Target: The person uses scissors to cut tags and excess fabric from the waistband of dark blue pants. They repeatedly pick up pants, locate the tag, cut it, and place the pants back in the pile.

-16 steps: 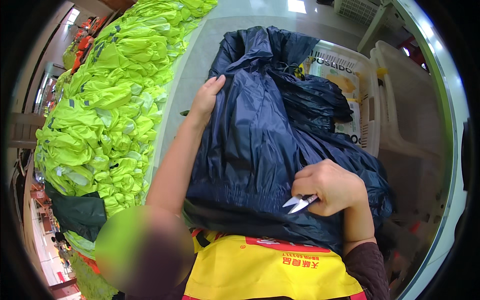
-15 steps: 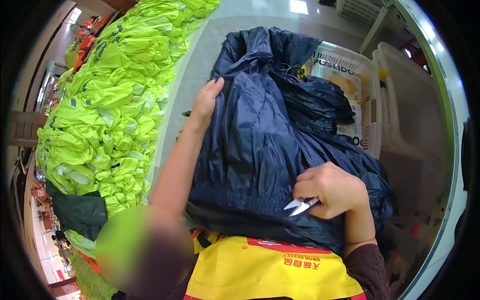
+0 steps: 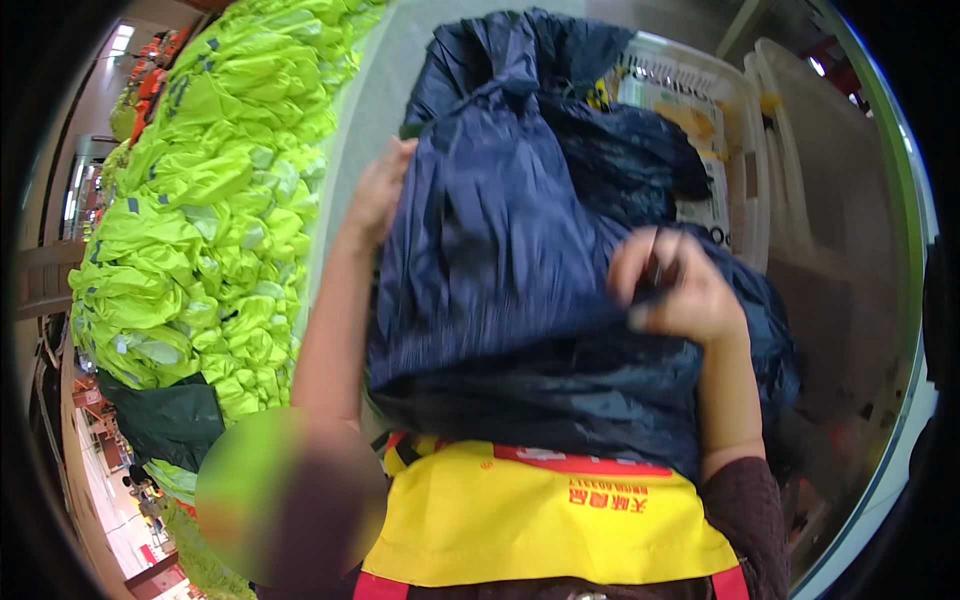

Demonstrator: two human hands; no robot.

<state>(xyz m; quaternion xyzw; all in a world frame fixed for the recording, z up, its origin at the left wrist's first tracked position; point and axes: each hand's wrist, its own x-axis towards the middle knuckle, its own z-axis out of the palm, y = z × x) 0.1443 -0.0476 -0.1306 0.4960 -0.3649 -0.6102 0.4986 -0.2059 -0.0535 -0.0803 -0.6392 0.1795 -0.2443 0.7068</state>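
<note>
A dark navy garment [image 3: 490,220] of thin shiny cloth, with a gathered elastic hem, lies spread in front of me over more dark cloth [image 3: 540,400]. At its upper left edge is my left hand [image 3: 380,195], closed on the cloth, its fingertips partly hidden. My right hand [image 3: 690,290] pinches the right end of the hem and holds it raised; motion smears it. Something dark sits within its curled fingers, probably the thread snips, whose blades do not show. More bunched navy cloth [image 3: 630,160] lies to the upper right.
A heap of bright yellow-green garments [image 3: 210,220] fills the left side, with a dark green cloth [image 3: 165,415] at its near end. Behind the navy cloth stands a white plastic basket [image 3: 750,150] beside the pale table [image 3: 375,90]. My yellow apron [image 3: 550,530] borders the near side.
My right hand has moved up and turned, lifting the hem; the snips' blades, visible before, no longer show. My left hand has shifted slightly left along with the garment's edge.
</note>
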